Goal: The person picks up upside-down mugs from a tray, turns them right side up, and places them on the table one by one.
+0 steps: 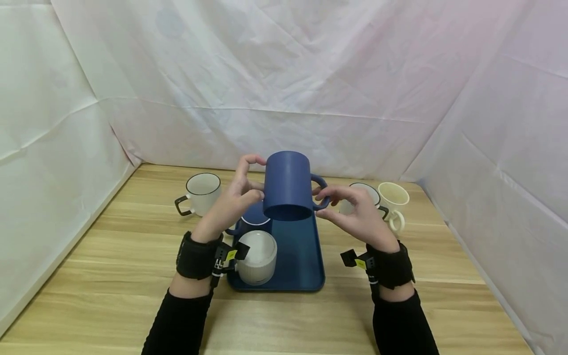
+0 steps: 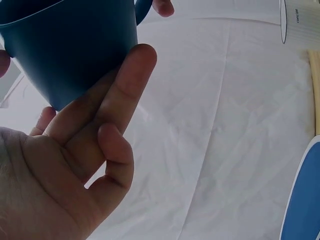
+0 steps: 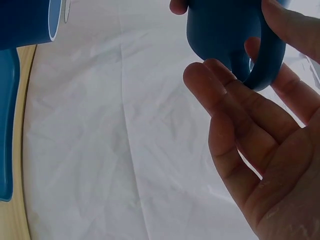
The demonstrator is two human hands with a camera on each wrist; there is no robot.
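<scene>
A dark blue mug [image 1: 288,186] is held upside down in the air above the far end of a dark blue tray [image 1: 301,256], its open mouth turned down and toward the camera. The mug's body is touched on its left side by the left hand [image 1: 235,199], whose thumb and fingers [image 2: 125,85] are pressed against the wall while the smaller fingers are curled loosely away from it. The mug's handle [image 3: 267,55], which points to the right, is pinched by the right hand [image 1: 357,212]: the thumb is laid over the handle's top and the fingers [image 3: 225,100] are held beneath it, mostly straight. On the tray, an upturned white mug [image 1: 259,256] is set at the near left corner, and a second blue mug [image 1: 254,217] is seen just behind it, partly hidden by the left hand. On the wooden tabletop [image 1: 111,256], a white mug with a black rim and handle [image 1: 201,193] is placed well left of the tray. To the right, a cream mug [image 1: 394,202] is set beside another black-rimmed white mug [image 1: 370,193], the latter partly covered by the right hand. The scene is enclosed by white cloth [image 1: 310,74].
</scene>
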